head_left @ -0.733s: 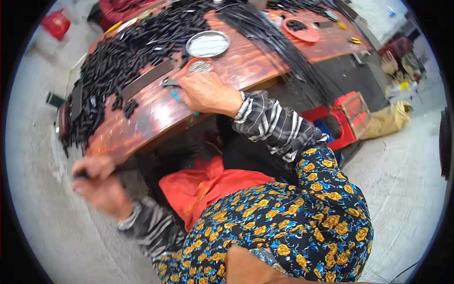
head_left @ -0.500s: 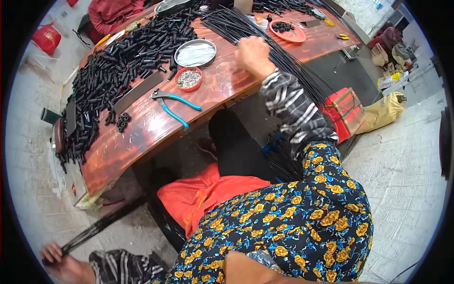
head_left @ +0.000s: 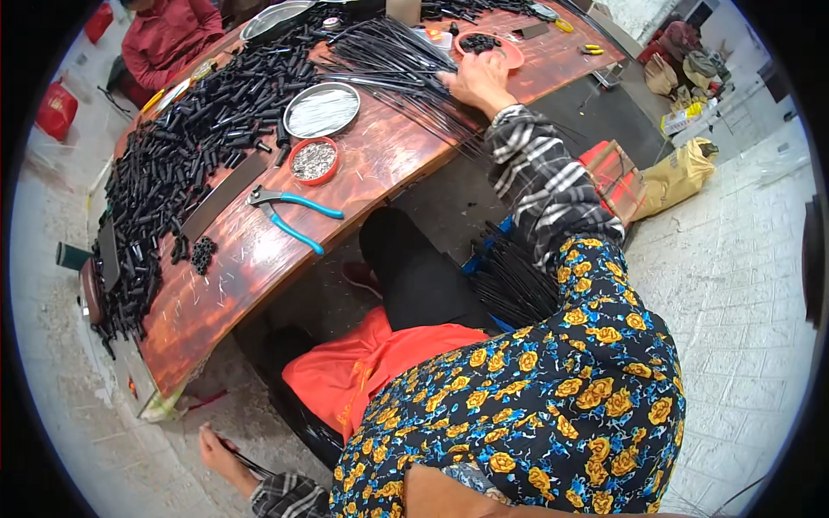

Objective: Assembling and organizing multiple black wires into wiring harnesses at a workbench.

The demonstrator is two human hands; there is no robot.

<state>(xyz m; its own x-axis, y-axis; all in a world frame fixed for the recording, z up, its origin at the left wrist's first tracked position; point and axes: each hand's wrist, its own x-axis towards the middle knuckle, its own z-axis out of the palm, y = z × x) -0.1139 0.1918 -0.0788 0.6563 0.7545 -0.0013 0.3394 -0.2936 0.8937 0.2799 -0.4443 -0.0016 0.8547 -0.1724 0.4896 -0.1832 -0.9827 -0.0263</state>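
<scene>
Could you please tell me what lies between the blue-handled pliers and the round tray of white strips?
In the head view, a small red bowl of silvery bits stands between the pliers and the tray of white strips.

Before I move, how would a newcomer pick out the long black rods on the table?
On the reddish-brown table, find the round tray of white sticks. Beyond it, to the right, the long black rods fan out by the person's right hand. Their length sets them apart from the short black pieces heaped to the left.
</scene>
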